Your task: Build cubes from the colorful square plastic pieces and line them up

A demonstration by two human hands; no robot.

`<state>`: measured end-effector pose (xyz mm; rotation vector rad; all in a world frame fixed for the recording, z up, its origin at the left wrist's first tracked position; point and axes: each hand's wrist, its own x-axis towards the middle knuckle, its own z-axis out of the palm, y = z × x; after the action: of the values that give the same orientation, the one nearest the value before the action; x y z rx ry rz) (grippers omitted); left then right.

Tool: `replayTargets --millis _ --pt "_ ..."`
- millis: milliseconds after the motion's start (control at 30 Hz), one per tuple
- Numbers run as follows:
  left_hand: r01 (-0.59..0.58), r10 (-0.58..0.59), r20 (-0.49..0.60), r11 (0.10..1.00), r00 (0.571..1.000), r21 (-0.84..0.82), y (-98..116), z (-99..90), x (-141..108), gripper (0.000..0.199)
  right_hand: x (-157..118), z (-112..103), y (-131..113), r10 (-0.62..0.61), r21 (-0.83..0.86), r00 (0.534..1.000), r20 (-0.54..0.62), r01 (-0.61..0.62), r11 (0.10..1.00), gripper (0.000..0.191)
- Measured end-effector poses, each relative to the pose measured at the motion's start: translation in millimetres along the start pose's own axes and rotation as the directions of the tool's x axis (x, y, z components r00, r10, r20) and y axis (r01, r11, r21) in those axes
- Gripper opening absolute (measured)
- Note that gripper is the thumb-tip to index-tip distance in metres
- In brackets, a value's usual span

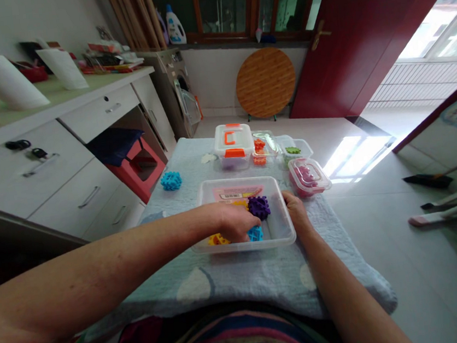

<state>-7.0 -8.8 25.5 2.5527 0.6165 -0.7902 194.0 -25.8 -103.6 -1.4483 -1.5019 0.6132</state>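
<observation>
A clear plastic box (282,237) without its lid stands on the cloth-covered table in front of me. My left hand (236,223) reaches down inside it, fingers closed on a light-blue interlocking building block (255,234). Just beyond the fingertips is a purple building block (259,207). Yellow building blocks (218,239) lie partly hidden under the hand. At the box's right end, my right hand (297,210) grips the wall, with its fingers partly out of sight behind the plastic.
A blue block cluster (170,181) sits at the table's left. Toward the back are a box with orange latches (233,143), a container of orange blocks (264,146), one with a green piece (293,150) and a lidded pink one (309,177). White drawers (91,195) border the left.
</observation>
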Motion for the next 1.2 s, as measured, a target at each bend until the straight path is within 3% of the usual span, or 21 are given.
replayTargets --millis 233,500,700,867,933,1100,1200 --pt "0.081 -0.081 -0.063 0.997 0.995 0.008 6.4 5.1 2.3 0.034 -0.6 -0.9 -2.0 0.004 0.012 1.000 0.001 -0.004 1.000 0.023" --pt "0.074 -0.081 -0.185 0.996 0.979 -0.048 5.3 12.6 7.7 0.033 -0.1 -0.2 -1.9 0.010 -0.001 1.000 -0.012 -0.010 1.000 0.022" --pt "0.084 -0.083 -0.170 0.996 0.982 -0.005 5.9 17.1 8.4 0.032 0.5 0.1 -0.5 0.012 -0.001 1.000 -0.011 -0.012 1.000 0.022" --pt "0.006 0.043 -0.314 0.988 0.948 0.151 7.2 10.9 3.5 0.026 1.4 0.0 -0.2 0.021 0.011 1.000 -0.001 -0.021 1.000 0.023" --pt "-0.060 0.119 -0.325 0.981 0.938 0.185 7.5 7.4 4.6 0.026 1.7 -0.4 -0.6 0.022 0.005 1.000 -0.003 -0.022 1.000 0.023" --pt "-0.268 0.276 -0.213 0.961 0.937 0.067 7.0 3.5 16.1 0.037 1.6 -1.1 -0.6 0.016 -0.013 1.000 -0.008 -0.016 1.000 0.021" --pt "-0.319 0.315 -0.126 0.948 0.941 -0.013 7.2 2.5 22.2 0.034 1.3 -0.2 0.6 0.019 -0.001 1.000 -0.014 -0.019 1.000 0.022"
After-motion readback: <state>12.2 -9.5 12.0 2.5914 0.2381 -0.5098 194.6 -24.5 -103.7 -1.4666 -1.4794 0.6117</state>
